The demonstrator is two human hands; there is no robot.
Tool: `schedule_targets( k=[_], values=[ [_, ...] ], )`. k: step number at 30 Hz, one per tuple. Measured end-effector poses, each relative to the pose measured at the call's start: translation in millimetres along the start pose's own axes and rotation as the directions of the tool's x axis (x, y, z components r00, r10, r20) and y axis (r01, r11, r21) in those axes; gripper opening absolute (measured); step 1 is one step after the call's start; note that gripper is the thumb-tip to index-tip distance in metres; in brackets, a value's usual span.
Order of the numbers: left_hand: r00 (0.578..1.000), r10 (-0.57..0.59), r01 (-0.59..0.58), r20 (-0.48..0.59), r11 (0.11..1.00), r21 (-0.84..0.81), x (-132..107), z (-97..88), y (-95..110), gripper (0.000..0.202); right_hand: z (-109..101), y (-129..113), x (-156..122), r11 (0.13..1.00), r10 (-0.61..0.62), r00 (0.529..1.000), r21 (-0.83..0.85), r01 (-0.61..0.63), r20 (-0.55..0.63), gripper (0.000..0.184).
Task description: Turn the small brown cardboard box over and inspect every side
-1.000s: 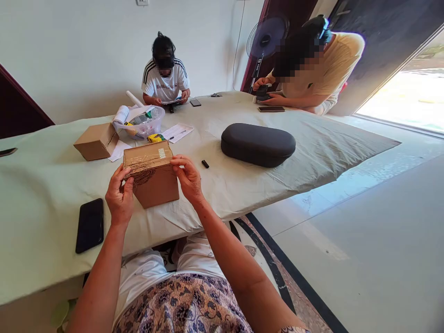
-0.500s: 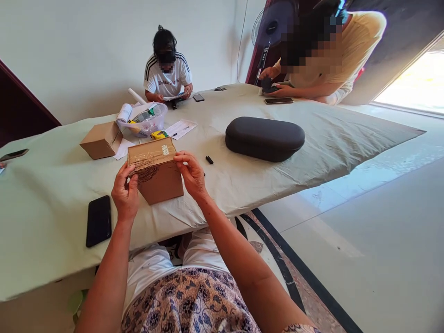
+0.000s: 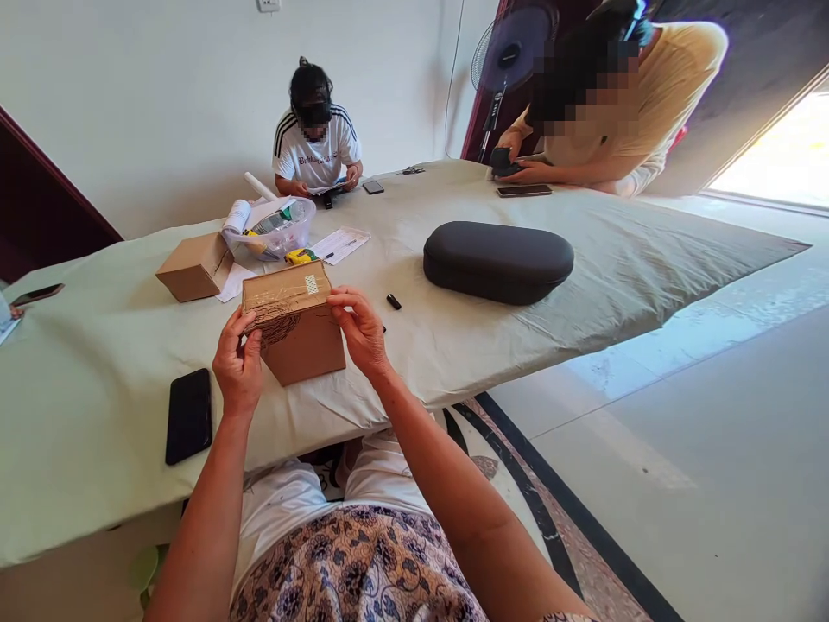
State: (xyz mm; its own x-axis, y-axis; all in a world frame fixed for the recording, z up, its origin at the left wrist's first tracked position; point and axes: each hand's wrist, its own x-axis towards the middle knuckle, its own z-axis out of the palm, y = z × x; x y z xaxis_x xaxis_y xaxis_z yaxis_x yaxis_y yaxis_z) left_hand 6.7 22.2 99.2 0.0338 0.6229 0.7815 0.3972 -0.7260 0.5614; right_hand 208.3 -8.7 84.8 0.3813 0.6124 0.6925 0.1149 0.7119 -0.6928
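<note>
the taped cardboard box (image 3: 294,324) sits on the near part of the desk (image 3: 97,363), tilted a little. the left hand (image 3: 238,367) grips its left corner, fingers closed on the edge; the right hand (image 3: 361,333) pinches its top right corner. a black phone (image 3: 188,415) lies just left, a dark case (image 3: 498,262) farther right.

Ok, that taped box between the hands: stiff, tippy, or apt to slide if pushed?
Probably stiff: the box is cardboard, its edges square and its top taped. Unlikely to tip or roll, sitting flat on the cloth. Possibly light: the left hand and right hand hold it by fingertips alone, though its weight cannot be seen.
</note>
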Motion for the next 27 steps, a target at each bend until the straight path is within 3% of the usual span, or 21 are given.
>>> schedule_targets(
  k=[8, 16, 20, 27],
  values=[
    [1.000, 0.003, -0.003, -0.002, 1.000, 0.003, -0.4, 0.1, 1.3, 0.028, -0.3, 0.1, -1.0, 1.000, -0.004, 1.000, 0.025, 0.004, 0.008, 0.018],
    [1.000, -0.015, 0.015, -0.001, 1.000, 0.027, 0.3, 0.2, 0.7, 0.029, -3.0, 4.1, -7.4, 0.996, 0.032, 0.999, -0.078, -0.032, -0.003, 0.024],
    [1.000, -0.010, 0.011, -0.012, 0.999, 0.030, -0.1, -0.7, 0.7, 0.029, -7.9, 18.7, -26.0, 0.980, 0.170, 0.985, -0.100, -0.170, -0.009, 0.033],
    [1.000, -0.009, 0.009, -0.012, 1.000, 0.010, -1.0, -1.2, -2.3, 0.031, -27.7, 47.1, -59.7, 0.922, 0.366, 0.930, -0.149, -0.358, 0.036, 0.032]
  ],
)
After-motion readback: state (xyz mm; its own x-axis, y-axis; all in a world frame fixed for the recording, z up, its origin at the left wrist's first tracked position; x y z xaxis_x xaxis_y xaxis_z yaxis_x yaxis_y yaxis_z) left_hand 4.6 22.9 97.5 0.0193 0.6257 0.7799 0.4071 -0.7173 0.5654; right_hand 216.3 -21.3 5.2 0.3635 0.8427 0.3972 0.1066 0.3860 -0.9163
